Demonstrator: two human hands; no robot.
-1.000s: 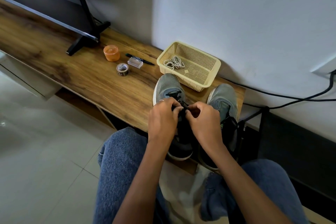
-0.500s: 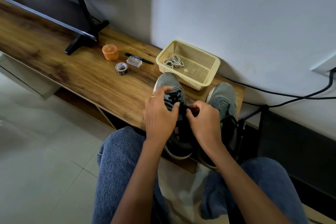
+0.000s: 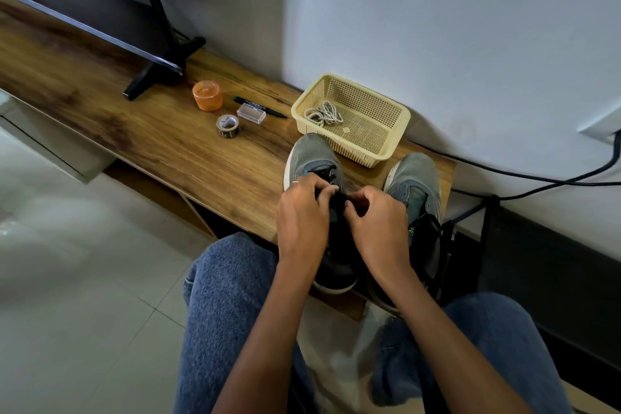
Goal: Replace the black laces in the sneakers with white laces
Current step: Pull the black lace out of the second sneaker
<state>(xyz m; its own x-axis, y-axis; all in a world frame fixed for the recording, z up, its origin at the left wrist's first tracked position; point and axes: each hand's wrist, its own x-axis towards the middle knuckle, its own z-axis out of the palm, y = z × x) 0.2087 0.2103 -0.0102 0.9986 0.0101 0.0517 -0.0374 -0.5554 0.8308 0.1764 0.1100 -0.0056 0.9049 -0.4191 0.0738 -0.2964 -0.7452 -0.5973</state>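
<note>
Far left of the bench (image 3: 100,118): a black stand foot (image 3: 158,74), nothing of the task. Further right, mid-bench toward the back edge: an orange tub (image 3: 207,95), a roll of tape (image 3: 228,125), a clear little box (image 3: 251,113) and a black marker (image 3: 260,107), all untouched.

At the back right corner: a cream basket (image 3: 383,141) with the white laces (image 3: 323,114) coiled inside, not yet taken out.

Just in front of the basket, toward the right end: the left sneaker (image 3: 311,158), toe to the wall, black laces (image 3: 324,173) still crossed over its lower eyelets. Left hand (image 3: 302,215) curled over the tongue, fingertips pinching something dark, probably the lace at the upper eyelets. Right hand (image 3: 378,225) right beside it, almost touching, fingers bent in on the same dark strand. Exact grip hidden by the knuckles.

Last, at the right edge: the right sneaker (image 3: 415,185), well clear of both hands; lacing too dark to read.

Judgement: very early. Apparently unlacing the first shoe only; still to come, the rest of that pull-out, the second shoe, then threading white laces into both.
</note>
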